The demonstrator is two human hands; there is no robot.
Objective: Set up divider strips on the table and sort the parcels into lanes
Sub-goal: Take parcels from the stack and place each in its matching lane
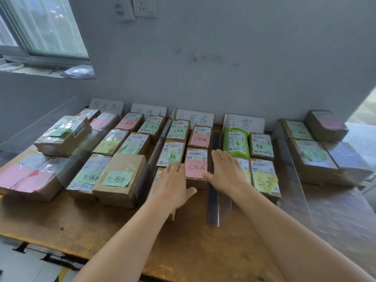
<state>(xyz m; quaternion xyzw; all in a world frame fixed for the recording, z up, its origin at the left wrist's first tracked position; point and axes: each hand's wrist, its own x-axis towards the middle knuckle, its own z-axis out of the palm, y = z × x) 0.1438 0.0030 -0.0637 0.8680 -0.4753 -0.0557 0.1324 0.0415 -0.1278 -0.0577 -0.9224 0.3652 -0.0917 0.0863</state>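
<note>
Cardboard parcels with pink, green and yellow sticky notes lie in lanes on the wooden table (183, 251). Clear divider strips stand between the lanes; one strip (216, 202) runs just right of the third lane. Near the front of that lane is a parcel with a pink note (196, 168). My left hand (173, 184) lies flat on the parcel to its left and touches its left side. My right hand (227, 171) rests flat against its right side, over the divider strip. The two hands flank the parcel with fingers stretched out.
White paper lane signs (195, 118) lean on the grey wall at the back. A green bag parcel (236, 142) lies in the fourth lane. More parcels (313, 159) sit at the far right behind another clear strip (293, 176). A window (40, 27) is at upper left.
</note>
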